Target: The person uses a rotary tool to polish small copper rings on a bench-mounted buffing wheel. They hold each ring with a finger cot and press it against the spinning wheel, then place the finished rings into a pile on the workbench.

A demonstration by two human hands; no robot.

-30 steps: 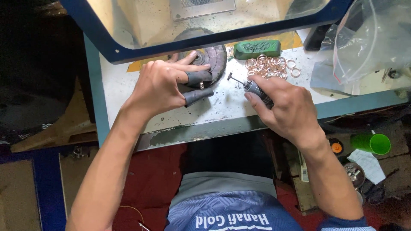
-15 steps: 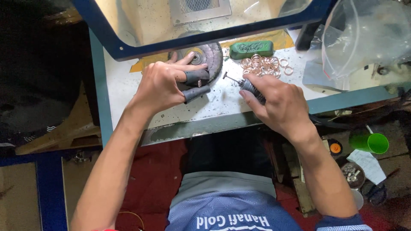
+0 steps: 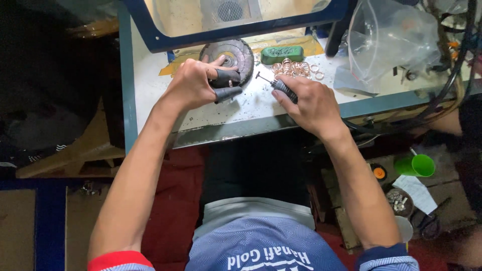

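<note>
My left hand (image 3: 193, 83) rests on the white bench (image 3: 150, 85), with dark rubber covers on two fingers (image 3: 227, 85) pinched together; whether a small piece sits between them I cannot tell. My right hand (image 3: 309, 103) grips a dark rotary handpiece (image 3: 282, 89) whose thin bit (image 3: 261, 78) points left toward the left fingertips. A round grey buffing wheel (image 3: 238, 52) lies flat just behind the left hand. A heap of coppery rings (image 3: 296, 69) sits behind the right hand, beside a green compound bar (image 3: 282, 53).
A blue-framed glass shield (image 3: 236, 30) stands at the bench's back. A clear plastic bag (image 3: 389, 40) and cables lie at the right. Below right are a green cup (image 3: 422, 164), a small bowl of metal bits (image 3: 399, 200) and paper.
The view has shifted slightly, so bench and hands sit higher in the picture. Both hands keep their grips and stay close together over the same spot.
</note>
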